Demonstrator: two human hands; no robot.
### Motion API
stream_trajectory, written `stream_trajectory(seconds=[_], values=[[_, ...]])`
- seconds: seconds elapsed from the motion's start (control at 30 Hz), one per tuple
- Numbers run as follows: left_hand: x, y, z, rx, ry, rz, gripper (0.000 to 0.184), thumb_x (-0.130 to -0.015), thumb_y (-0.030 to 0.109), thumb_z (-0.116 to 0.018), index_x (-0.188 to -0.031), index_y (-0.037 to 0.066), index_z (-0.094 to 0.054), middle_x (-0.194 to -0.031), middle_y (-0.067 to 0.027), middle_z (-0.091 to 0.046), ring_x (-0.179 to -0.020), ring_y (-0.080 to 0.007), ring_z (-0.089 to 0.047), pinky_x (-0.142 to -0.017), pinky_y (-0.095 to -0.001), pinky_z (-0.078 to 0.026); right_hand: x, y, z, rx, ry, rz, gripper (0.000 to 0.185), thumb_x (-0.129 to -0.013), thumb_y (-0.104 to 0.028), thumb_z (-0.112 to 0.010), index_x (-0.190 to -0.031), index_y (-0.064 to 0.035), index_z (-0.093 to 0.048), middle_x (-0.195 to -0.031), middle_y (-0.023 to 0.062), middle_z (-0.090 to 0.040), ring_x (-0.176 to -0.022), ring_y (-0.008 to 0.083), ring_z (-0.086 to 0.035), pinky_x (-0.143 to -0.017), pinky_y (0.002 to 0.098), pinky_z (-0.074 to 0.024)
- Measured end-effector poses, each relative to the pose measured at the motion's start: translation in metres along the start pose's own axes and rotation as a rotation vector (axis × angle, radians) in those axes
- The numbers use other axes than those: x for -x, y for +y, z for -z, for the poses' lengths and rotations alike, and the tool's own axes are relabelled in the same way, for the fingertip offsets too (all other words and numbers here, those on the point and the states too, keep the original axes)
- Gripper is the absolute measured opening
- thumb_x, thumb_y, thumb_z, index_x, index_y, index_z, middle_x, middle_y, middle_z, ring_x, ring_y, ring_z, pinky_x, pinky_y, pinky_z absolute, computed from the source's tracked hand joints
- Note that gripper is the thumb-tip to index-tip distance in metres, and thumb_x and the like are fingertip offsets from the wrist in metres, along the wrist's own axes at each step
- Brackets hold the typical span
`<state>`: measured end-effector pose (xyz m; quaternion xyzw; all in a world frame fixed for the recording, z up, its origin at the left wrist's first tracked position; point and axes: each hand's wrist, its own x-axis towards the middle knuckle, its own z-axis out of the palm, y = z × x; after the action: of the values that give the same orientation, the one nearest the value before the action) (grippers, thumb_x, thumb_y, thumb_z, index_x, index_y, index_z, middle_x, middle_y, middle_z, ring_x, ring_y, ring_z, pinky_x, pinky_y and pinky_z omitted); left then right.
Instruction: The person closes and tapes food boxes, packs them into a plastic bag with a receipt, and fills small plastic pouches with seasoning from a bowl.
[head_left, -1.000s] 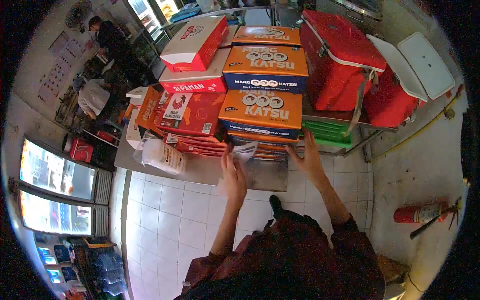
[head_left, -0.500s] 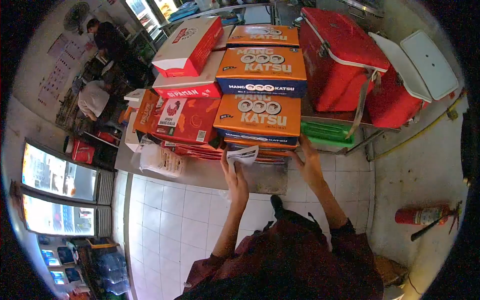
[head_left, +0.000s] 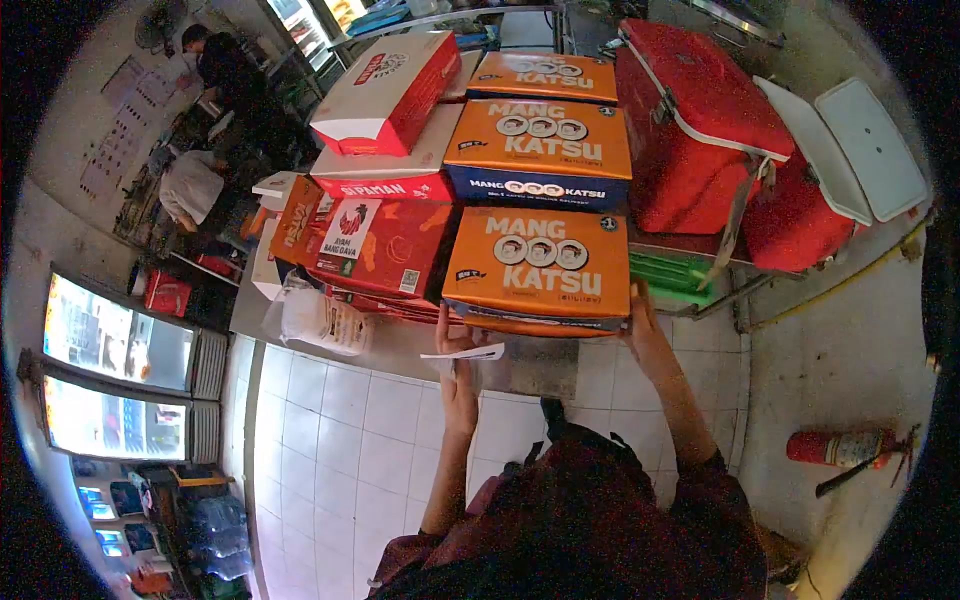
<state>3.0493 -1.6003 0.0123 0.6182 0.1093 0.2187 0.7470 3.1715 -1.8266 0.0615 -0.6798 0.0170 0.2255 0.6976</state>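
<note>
At grey metal table (head_left: 535,370), grips front rectangular orange cardboard box (head_left: 540,265) between left hand (head_left: 458,385) and right hand (head_left: 648,335), plus white paper slip (head_left: 470,353) in left hand.

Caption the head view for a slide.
Left hand, with a white paper slip, and right hand hold an orange rectangular cardboard box.
</note>
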Motion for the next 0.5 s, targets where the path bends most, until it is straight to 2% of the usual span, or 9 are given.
stream_trajectory(seconds=[0.03,0.07,0.13,0.17,0.23,0.33,0.47,0.5], values=[[-0.001,0.006,0.000,0.008,0.012,0.023,0.061,-0.094,0.040,-0.039,-0.137,-0.001,-0.022,-0.133,-0.0103,-0.036,-0.117,-0.0212,-0.039,-0.097,-0.0315,-0.032,-0.004,0.001,0.003,0.051,-0.032,-0.027,0.075,-0.089,-0.059,-0.032,-0.143,-0.0122,-0.009,-0.139,0.0146,-0.028,-0.125,0.0265,-0.035,-0.095,0.0409,-0.0396],[-0.005,0.012,0.001,0.026,-0.099,0.005,0.063,-0.094,0.039,-0.040,-0.139,0.001,-0.017,-0.123,-0.0079,-0.039,-0.112,-0.0198,-0.041,-0.096,-0.0321,-0.032,-0.010,0.006,0.007,0.056,-0.040,-0.026,0.075,-0.089,-0.059,-0.032,-0.143,-0.0122,-0.009,-0.139,0.0146,-0.028,-0.125,0.0265,-0.035,-0.095,0.0409,-0.0396],[0.003,0.028,0.005,-0.145,-0.028,0.270,0.063,-0.094,0.041,-0.041,-0.140,0.005,-0.018,-0.126,-0.0101,-0.041,-0.112,-0.0201,-0.042,-0.093,-0.0324,-0.035,-0.018,0.014,0.011,-0.127,-0.256,-0.029,0.075,-0.089,-0.057,-0.034,-0.143,-0.0133,-0.006,-0.142,0.0144,-0.023,-0.127,0.0286,-0.032,-0.096,0.0414,-0.0386],[0.007,0.037,0.007,-0.221,-0.007,0.405,0.063,-0.093,0.042,-0.041,-0.141,0.007,-0.019,-0.127,-0.0112,-0.043,-0.112,-0.0202,-0.043,-0.091,-0.0325,-0.037,-0.015,0.011,0.009,-0.122,-0.264,-0.030,0.075,-0.089,-0.057,-0.034,-0.143,-0.0133,-0.006,-0.142,0.0144,-0.023,-0.127,0.0286,-0.032,-0.096,0.0414,-0.0386],[0.000,0.036,0.010,0.046,-0.166,0.239,0.075,-0.090,0.046,-0.044,-0.142,0.005,-0.009,-0.118,-0.0048,-0.039,-0.109,-0.0192,-0.043,-0.096,-0.0334,-0.034,-0.006,0.004,0.003,0.080,-0.144,0.018,0.073,-0.090,-0.055,-0.034,-0.143,-0.0113,-0.008,-0.143,0.0148,-0.022,-0.128,0.0289,-0.030,-0.097,0.0402,-0.0382],[0.001,0.046,0.008,0.105,-0.220,0.261,0.080,-0.088,0.049,-0.047,-0.142,0.005,-0.009,-0.123,-0.0046,-0.035,-0.114,-0.0198,-0.041,-0.099,-0.0365,-0.031,0.002,0.010,0.004,0.147,-0.043,0.029,0.071,-0.090,-0.046,-0.042,-0.141,-0.0078,-0.012,-0.143,0.0160,-0.022,-0.129,0.0299,-0.028,-0.098,0.0389,-0.0375],[0.015,0.047,0.006,0.155,-0.128,0.320,0.082,-0.086,0.050,-0.049,-0.142,0.006,-0.009,-0.128,-0.0065,-0.035,-0.118,-0.0199,-0.036,-0.101,-0.0403,-0.028,0.017,0.005,0.004,0.081,-0.027,0.031,0.070,-0.086,-0.025,-0.056,-0.140,-0.0040,-0.016,-0.143,0.0182,-0.021,-0.129,0.0325,-0.028,-0.100,0.0380,-0.0362],[0.019,0.044,0.007,0.180,-0.113,0.322,0.083,-0.085,0.051,-0.050,-0.142,0.006,-0.009,-0.129,-0.0071,-0.035,-0.119,-0.0199,-0.034,-0.101,-0.0413,-0.027,0.019,0.003,0.005,0.155,-0.023,0.012,0.071,-0.083,-0.017,-0.059,-0.139,-0.0035,-0.017,-0.142,0.0191,-0.022,-0.128,0.0343,-0.030,-0.100,0.0385,-0.0361]])
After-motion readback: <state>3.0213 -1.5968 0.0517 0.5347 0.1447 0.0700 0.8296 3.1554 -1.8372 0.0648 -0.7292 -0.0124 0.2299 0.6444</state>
